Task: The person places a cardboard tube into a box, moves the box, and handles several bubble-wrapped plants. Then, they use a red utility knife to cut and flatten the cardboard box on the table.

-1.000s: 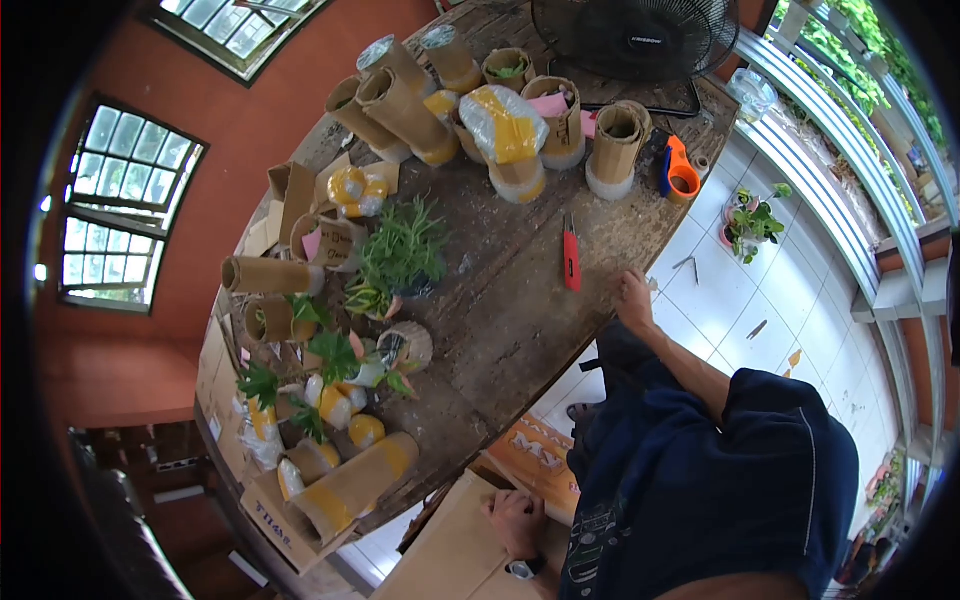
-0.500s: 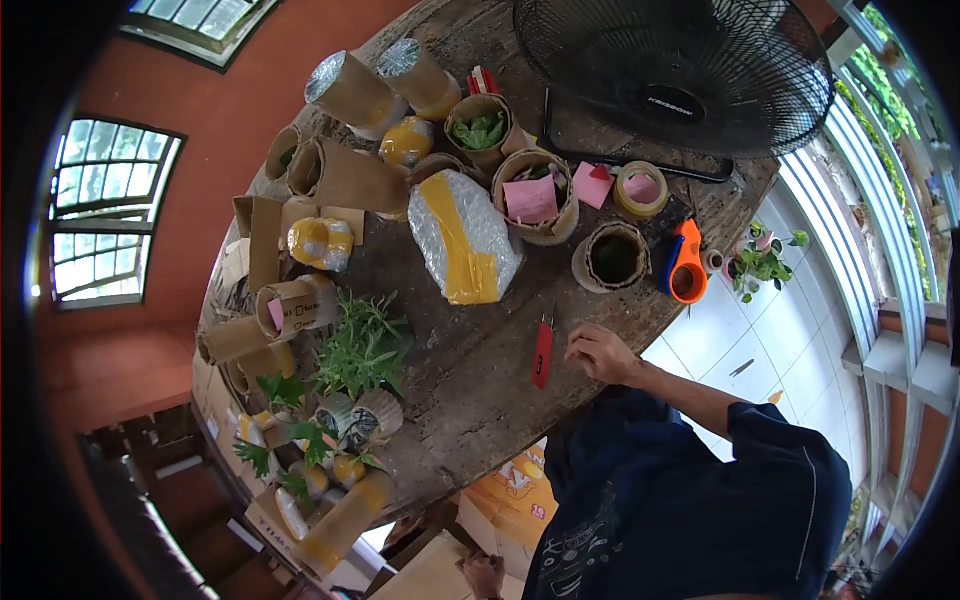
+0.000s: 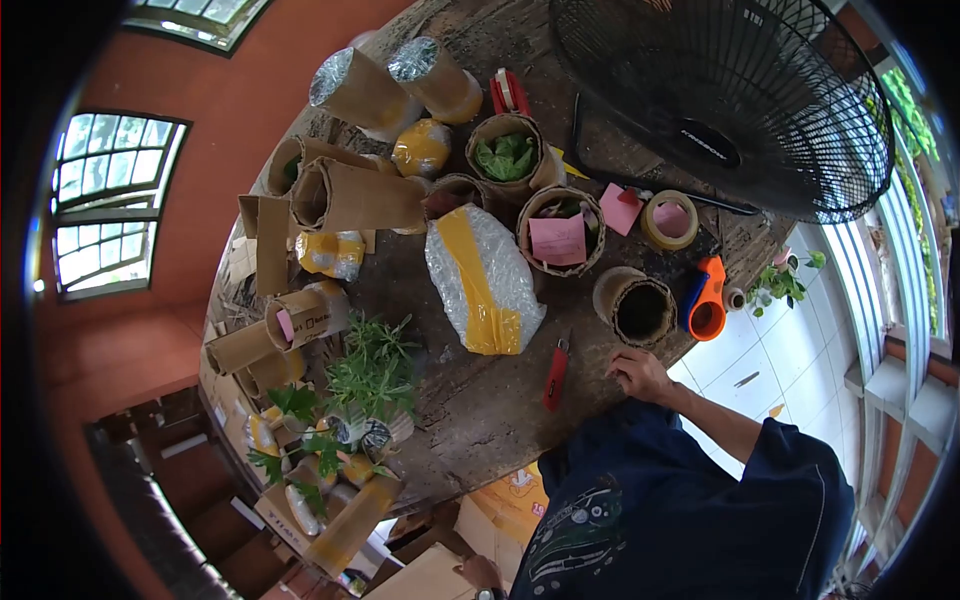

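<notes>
My right hand [image 3: 641,376] hovers over the table's near edge, fingers loosely bent and nothing visible in them. It is between a red box cutter [image 3: 557,376], lying with its blade pointing away, and an open cardboard tube [image 3: 612,291] with a dark inside. My left hand [image 3: 479,573] is low in the view, below the table, its fingers curled at the edge of a cardboard box [image 3: 425,578]; its grip is partly hidden. Beyond the cutter lies a parcel in bubble wrap [image 3: 450,290] with yellow tape across it.
Leafy plants [image 3: 372,370], cardboard tubes [image 3: 375,198] and taped bundles [image 3: 422,148] crowd the left and back of the wooden table [image 3: 470,420]. A black fan [image 3: 680,110] stands at the back right. An orange-and-blue tape dispenser [image 3: 708,312] and a tape roll [image 3: 657,229] sit at the right.
The view has shifted, so the table things appear farther right and lower. My right hand has moved away from the box cutter, closer to the dark tube. My left hand stays near the box.
</notes>
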### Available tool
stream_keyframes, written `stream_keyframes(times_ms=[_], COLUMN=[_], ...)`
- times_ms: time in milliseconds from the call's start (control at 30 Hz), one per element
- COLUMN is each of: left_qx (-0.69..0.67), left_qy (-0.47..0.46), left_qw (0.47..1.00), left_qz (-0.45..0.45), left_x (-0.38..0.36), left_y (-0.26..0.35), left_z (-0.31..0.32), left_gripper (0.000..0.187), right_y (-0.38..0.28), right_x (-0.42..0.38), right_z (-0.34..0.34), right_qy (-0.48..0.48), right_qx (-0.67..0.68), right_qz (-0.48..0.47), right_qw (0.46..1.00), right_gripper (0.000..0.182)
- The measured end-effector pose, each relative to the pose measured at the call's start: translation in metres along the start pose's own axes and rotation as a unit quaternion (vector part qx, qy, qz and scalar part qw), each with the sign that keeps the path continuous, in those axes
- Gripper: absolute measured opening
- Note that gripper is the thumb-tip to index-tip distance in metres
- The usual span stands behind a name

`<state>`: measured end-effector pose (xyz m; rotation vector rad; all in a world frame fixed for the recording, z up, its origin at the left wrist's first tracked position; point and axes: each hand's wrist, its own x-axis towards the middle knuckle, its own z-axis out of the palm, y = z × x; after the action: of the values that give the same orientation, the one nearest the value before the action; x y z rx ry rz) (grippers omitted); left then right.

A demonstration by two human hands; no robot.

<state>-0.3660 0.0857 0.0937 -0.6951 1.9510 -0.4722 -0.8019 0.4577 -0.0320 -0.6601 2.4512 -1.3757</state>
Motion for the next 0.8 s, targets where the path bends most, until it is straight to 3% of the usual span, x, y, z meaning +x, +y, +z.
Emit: stream_keyframes(times_ms=[167, 267, 433, 500, 567, 633, 733, 800], left_qx=[-0.006, -0.006, -0.008, -0.006, -0.004, -0.001, 0.002, 0.002], left_qy=[-0.008, -0.016, -0.032, -0.034, -0.036, -0.04, -0.043, -0.043], left_qw=[1.0, 1.0, 0.999, 0.999, 0.999, 0.999, 0.999, 0.999], left_qz=[-0.011, -0.017, -0.026, -0.027, -0.029, -0.029, -0.029, -0.031], left_x=[0.007, 0.007, 0.01, 0.013, 0.015, 0.016, 0.015, 0.015], left_y=[0.017, 0.02, 0.024, 0.027, 0.027, 0.027, 0.026, 0.025], left_z=[-0.017, -0.023, -0.04, -0.042, -0.045, -0.051, -0.053, -0.054], left_gripper=[0.015, 0.015, 0.014, 0.014, 0.014, 0.014, 0.014, 0.014], right_y=[0.006, 0.006, -0.076, -0.127, -0.164, -0.196, -0.208, -0.208], right_x=[0.002, -0.005, 0.043, 0.073, 0.099, 0.13, 0.17, 0.183], right_z=[0.005, 0.003, -0.028, -0.038, -0.033, -0.043, -0.033, -0.02], right_qy=[-0.016, -0.047, -0.041, -0.008, 0.128, 0.136, 0.169, 0.163], right_qx=[-0.012, -0.023, 0.025, 0.018, -0.036, -0.052, -0.079, -0.107], right_qz=[0.007, 0.057, -0.099, -0.151, -0.156, -0.062, 0.004, 0.035], right_qw=[1.0, 0.997, 0.994, 0.988, 0.979, 0.987, 0.982, 0.98], right_gripper=[0.015, 0.017, 0.023, 0.028, 0.041, 0.06, 0.073, 0.072])
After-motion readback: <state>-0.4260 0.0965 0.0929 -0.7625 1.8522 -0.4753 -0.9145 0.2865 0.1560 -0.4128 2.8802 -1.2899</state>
